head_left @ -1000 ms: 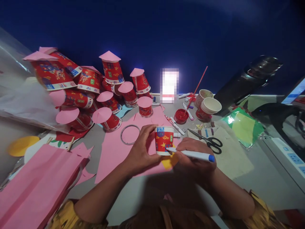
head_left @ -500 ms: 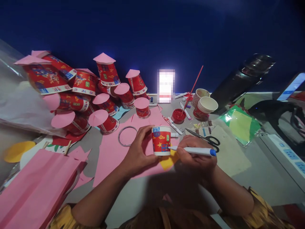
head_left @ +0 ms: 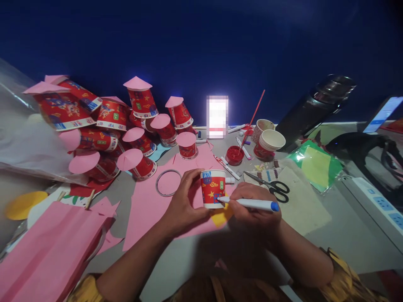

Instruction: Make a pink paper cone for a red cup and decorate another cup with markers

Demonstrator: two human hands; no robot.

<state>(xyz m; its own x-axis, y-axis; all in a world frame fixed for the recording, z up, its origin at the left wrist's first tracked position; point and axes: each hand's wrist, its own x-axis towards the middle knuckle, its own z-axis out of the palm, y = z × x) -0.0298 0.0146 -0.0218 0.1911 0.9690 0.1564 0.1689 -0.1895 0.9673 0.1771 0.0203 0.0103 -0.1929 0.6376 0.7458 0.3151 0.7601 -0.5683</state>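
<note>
A red paper cup (head_left: 211,184) with a white rim, gold patterns and blue drawn marks is upright in the middle. My left hand (head_left: 185,201) grips it from the left, with fingers at the top and thumb near the base. My right hand (head_left: 253,205) is closed on a white marker (head_left: 252,203) with a blue end. The marker's tip touches the cup's lower right side, at a blue window-like drawing. Under the cup lies a pink paper sheet (head_left: 145,214) with a yellow scrap (head_left: 221,217).
Cups with pink cone tops (head_left: 141,98) are piled at the left. Scissors (head_left: 273,186), a red paint pot (head_left: 234,155), stacked cups (head_left: 272,140), a black flask (head_left: 311,105) and a power strip (head_left: 380,205) are at the right. A pink bag (head_left: 50,247) lies front left.
The marker and my right hand have shifted slightly left across the cup. The view has tilted a little, so most things appear slightly lower.
</note>
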